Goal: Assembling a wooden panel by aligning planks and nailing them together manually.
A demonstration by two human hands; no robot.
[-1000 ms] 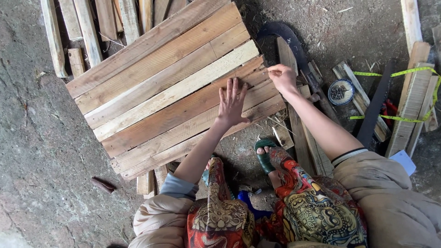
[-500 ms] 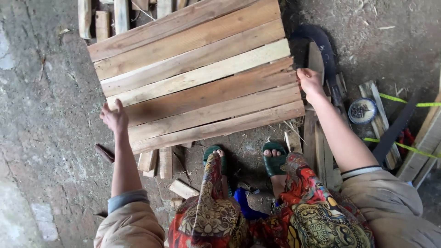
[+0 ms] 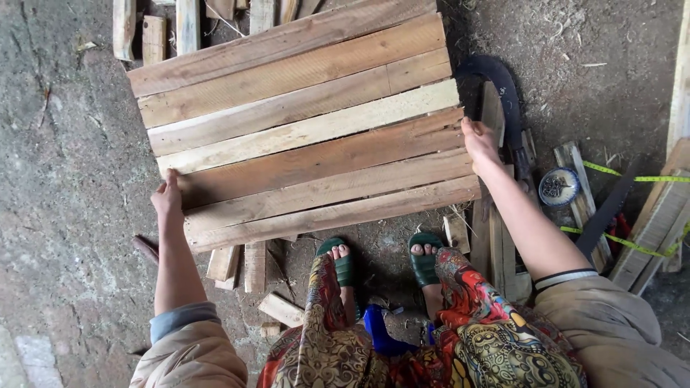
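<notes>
A panel of several wooden slats (image 3: 302,129) lies on the ground in front of me, slightly tilted. My left hand (image 3: 167,202) grips its left edge near the lower corner. My right hand (image 3: 479,141) holds the right edge about halfway down. My feet in green sandals (image 3: 384,262) stand just below the panel's near edge. Each hand sits at one side of the panel, arms spread wide.
Loose wood offcuts (image 3: 241,266) lie under the panel's near-left corner, and more planks (image 3: 187,25) show at the top left. A black curved strap (image 3: 503,93), a small round tin (image 3: 558,187), stacked boards (image 3: 658,223) and a yellow strap (image 3: 632,177) lie at the right.
My left hand went from the panel's top surface to its left edge and took hold there. My right hand stayed on the right edge. The panel now lies less tilted in view.
</notes>
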